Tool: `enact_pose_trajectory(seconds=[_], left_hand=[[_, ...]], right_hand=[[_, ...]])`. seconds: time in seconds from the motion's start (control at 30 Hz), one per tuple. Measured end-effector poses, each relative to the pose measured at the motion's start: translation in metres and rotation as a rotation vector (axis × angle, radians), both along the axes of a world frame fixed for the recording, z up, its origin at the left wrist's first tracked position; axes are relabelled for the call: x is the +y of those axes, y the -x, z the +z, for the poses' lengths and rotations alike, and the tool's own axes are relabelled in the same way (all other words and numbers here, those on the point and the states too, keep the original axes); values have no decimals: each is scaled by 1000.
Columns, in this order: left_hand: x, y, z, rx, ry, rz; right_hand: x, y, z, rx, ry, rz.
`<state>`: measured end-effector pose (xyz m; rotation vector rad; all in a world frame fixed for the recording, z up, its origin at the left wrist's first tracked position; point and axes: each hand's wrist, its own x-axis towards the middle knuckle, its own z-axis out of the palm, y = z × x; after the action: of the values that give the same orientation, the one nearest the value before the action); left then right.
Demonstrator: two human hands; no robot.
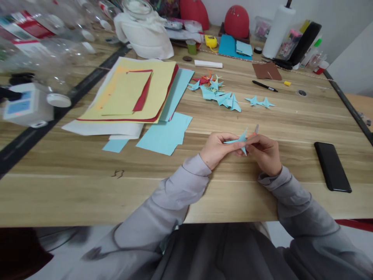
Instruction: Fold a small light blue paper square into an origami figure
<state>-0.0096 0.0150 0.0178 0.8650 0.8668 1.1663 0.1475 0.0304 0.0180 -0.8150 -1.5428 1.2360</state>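
Low over the front part of the table, my left hand (218, 148) pinches a light blue folded paper figure (242, 139) with pointed tips, its thumb on top. My right hand (265, 153) is closed, with its fingertips at the right side of the same paper figure. A small orange item with a grey tip (257, 129) shows just behind the right fingers; whether it is held or lies on the table I cannot tell. Beyond my hands lie a pile of blue folded figures (223, 99), with red and orange ones behind, and a blue folded pair (260, 102).
Stacked coloured paper (163, 85) and loose blue sheets (166, 134) lie to the left. A black phone (332, 167) is at the right. Farther back are a pen (264, 86), brown paper (266, 71) and a yellow tape measure (211, 41). Plastic bottles (52, 54) crowd the far left.
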Motion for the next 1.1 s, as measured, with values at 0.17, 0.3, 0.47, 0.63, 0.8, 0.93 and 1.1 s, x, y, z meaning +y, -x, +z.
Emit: enact_pose_trajectory(seconds=[0.17,0.3,0.47,0.63,0.8,0.93,1.1], left_hand=[[0,6,6,181,-136,-12],[1,9,12,254,-191,-47],[0,10,13,285,-228,-84],[0,10,10,265,-199,-65],[-1,9,12,267,-200,-33],[-1,8,13,274,-190,13],[0,9,10,258,-149,14]], right_hand=[[0,0,1,34,69,-9],[1,0,2,41,85,8],[2,-3,-1,58,169,54],[3,-6,-4,79,188,102],[2,-2,2,52,185,74],[3,-2,4,-16,190,128],[4,-3,3,-13,243,169]])
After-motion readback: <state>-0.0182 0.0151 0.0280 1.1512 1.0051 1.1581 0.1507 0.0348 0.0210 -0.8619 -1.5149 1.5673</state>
